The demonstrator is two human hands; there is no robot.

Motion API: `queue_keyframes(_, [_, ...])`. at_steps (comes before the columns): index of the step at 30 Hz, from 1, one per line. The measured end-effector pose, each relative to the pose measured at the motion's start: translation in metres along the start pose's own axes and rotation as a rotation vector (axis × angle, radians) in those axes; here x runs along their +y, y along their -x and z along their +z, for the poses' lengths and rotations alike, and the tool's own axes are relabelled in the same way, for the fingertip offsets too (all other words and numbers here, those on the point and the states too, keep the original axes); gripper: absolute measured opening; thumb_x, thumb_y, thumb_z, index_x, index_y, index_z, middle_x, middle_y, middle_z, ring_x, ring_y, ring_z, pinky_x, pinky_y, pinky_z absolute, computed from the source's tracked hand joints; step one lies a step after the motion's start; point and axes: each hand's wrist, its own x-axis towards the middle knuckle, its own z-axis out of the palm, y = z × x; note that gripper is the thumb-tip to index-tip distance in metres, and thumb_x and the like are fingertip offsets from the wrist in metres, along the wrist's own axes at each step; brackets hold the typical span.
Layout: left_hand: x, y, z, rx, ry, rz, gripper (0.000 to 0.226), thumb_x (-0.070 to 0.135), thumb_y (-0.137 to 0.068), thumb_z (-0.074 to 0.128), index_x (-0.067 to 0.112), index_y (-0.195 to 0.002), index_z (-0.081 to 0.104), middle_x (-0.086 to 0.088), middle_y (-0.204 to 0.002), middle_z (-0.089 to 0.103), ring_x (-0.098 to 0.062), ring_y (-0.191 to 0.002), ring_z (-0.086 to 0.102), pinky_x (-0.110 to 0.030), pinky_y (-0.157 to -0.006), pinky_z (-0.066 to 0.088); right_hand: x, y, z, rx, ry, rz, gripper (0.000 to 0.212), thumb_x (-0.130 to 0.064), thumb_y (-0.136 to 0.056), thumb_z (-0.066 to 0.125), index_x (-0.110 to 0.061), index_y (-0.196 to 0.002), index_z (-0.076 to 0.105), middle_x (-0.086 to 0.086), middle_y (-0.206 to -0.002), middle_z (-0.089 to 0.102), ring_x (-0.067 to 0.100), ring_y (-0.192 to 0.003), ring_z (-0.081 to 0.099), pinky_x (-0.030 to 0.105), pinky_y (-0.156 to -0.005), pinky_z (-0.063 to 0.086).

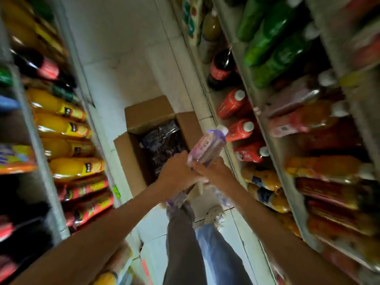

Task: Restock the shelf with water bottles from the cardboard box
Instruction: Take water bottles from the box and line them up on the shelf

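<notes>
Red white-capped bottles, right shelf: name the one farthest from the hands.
The topmost red bottle, next to the dark cola bottle; the other two lie lower in view.

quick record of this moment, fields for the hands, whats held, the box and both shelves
held item: clear plastic water bottle with a purple label and white cap, tilted, cap towards the right shelf
left hand: grips the bottle's lower end
right hand: grips the same end from the other side
box: open brown cardboard box on the floor, flaps spread, plastic-wrapped contents inside
right shelf: red bottles with white caps
left shelf: orange juice bottles
limits: motion blur hides finger detail
</notes>
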Motion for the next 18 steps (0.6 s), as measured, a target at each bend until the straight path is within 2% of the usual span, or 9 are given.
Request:
queue_keyframes(2, [0.053, 0.022, -0.047, 0.074, 0.01, 0.177, 0.049, 0.068, -0.066, 0.053, 0.023, -0.083, 0.062, 0.005, -0.072, 0.061, -0.014, -0.072, 0.062, -0.027, -0.062, 0.045, -0.042, 0.044, -0.012, 0.033, -0.098, -0.123, 0.026, -0.011, -0.086, 0.066, -0.03, -0.086, 0.048, -0.009, -0.088, 0.06, -0.012, -0.068, 0.06, 0.006, -0.063, 0.05])
queue_keyframes(4, [0.097, 0.041, -0.086, 0.13, -0.016, 0.361, 0.05, 0.066, -0.068, 0.056, 0.022, -0.09, 0.064, 0.003, -0.078, 0.063, -0.017, -0.077, 0.063, -0.031, -0.066, 0.048, -0.08, 0.084, -0.024, 0.119, -0.145, -0.232, 0.028, -0.022, -0.084, 0.07, -0.036, -0.099, 0.051, -0.006, -0.105, 0.064, 0.0, -0.093, 0.064, 0.021, -0.085, 0.053])
queue_keyframes(5, [0.116, 0.051, -0.103, 0.144, -0.042, 0.454, 0.05, 0.063, -0.067, 0.059, 0.021, -0.091, 0.066, 0.001, -0.08, 0.062, -0.018, -0.079, 0.062, -0.031, -0.067, 0.048, -0.096, 0.104, -0.029, 0.175, -0.135, -0.278, 0.029, -0.03, -0.081, 0.072, -0.038, -0.101, 0.053, -0.006, -0.107, 0.065, 0.004, -0.097, 0.065, 0.03, -0.091, 0.053])
queue_keyframes(6, [0.138, 0.065, -0.123, 0.119, -0.041, 0.517, 0.047, 0.058, -0.067, 0.064, 0.02, -0.095, 0.067, 0.003, -0.083, 0.06, -0.017, -0.082, 0.061, -0.03, -0.07, 0.047, -0.11, 0.12, -0.036, 0.257, -0.121, -0.306, 0.031, -0.038, -0.077, 0.074, -0.037, -0.101, 0.055, -0.006, -0.105, 0.067, 0.006, -0.096, 0.066, 0.035, -0.092, 0.052])
queue_keyframes(9, [0.197, 0.097, -0.184, -0.15, 0.081, 0.697, 0.026, 0.033, -0.074, 0.074, 0.035, -0.097, 0.064, 0.018, -0.089, 0.061, -0.003, -0.09, 0.061, -0.019, -0.082, 0.047, -0.158, 0.177, -0.055, 0.494, -0.013, -0.423, 0.061, -0.058, -0.062, 0.075, -0.03, -0.111, 0.054, -0.003, -0.105, 0.067, 0.017, -0.093, 0.068, 0.043, -0.086, 0.055])
queue_keyframes(10, [0.213, 0.103, -0.202, -0.231, 0.05, 0.724, 0.025, 0.032, -0.076, 0.073, 0.036, -0.098, 0.062, 0.019, -0.094, 0.062, -0.002, -0.095, 0.061, -0.021, -0.088, 0.047, -0.17, 0.195, -0.062, 0.542, 0.007, -0.476, 0.059, -0.055, -0.064, 0.076, -0.031, -0.112, 0.052, -0.008, -0.102, 0.067, 0.017, -0.092, 0.068, 0.042, -0.084, 0.056])
queue_keyframes(12, [0.243, 0.111, -0.236, -0.327, -0.033, 0.691, 0.03, 0.034, -0.079, 0.072, 0.028, -0.104, 0.057, 0.01, -0.099, 0.062, -0.012, -0.103, 0.06, -0.033, -0.094, 0.048, -0.191, 0.228, -0.076, 0.606, 0.072, -0.53, 0.051, -0.041, -0.071, 0.078, -0.035, -0.112, 0.049, -0.016, -0.101, 0.065, 0.012, -0.094, 0.066, 0.033, -0.085, 0.053])
queue_keyframes(16, [0.313, 0.135, -0.287, -0.387, -0.108, 0.798, 0.037, 0.022, -0.081, 0.072, 0.017, -0.114, 0.056, -0.004, -0.109, 0.066, -0.014, -0.1, 0.062, -0.024, -0.089, 0.048, -0.223, 0.291, -0.106, 0.718, 0.079, -0.664, 0.076, -0.046, -0.062, 0.082, -0.025, -0.122, 0.04, -0.012, -0.111, 0.064, 0.002, -0.099, 0.064, 0.031, -0.088, 0.053])
queue_keyframes(18, [0.35, 0.157, -0.302, -0.391, -0.166, 0.913, 0.045, 0.024, -0.079, 0.074, 0.017, -0.119, 0.056, -0.004, -0.109, 0.067, -0.011, -0.092, 0.064, -0.025, -0.089, 0.048, -0.235, 0.329, -0.117, 0.718, 0.021, -0.752, 0.075, -0.031, -0.066, 0.084, -0.02, -0.122, 0.034, -0.012, -0.11, 0.062, -0.006, -0.096, 0.062, 0.021, -0.084, 0.052])
